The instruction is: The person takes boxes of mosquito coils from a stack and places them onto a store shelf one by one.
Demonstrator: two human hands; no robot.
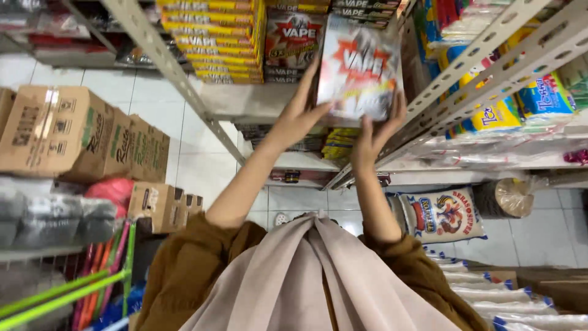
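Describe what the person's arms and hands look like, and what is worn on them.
Both forearms are bare, with mustard-brown sleeves pushed up to about the elbows. The left hand and right hand are bare too: no gloves, and no rings, watch or bracelets that show in this view. A pale beige cloth drapes down between the two sleeves.

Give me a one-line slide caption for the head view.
Left hand and right hand hold a shiny wrapped pack up at a metal shelf beside stacked yellow boxes.
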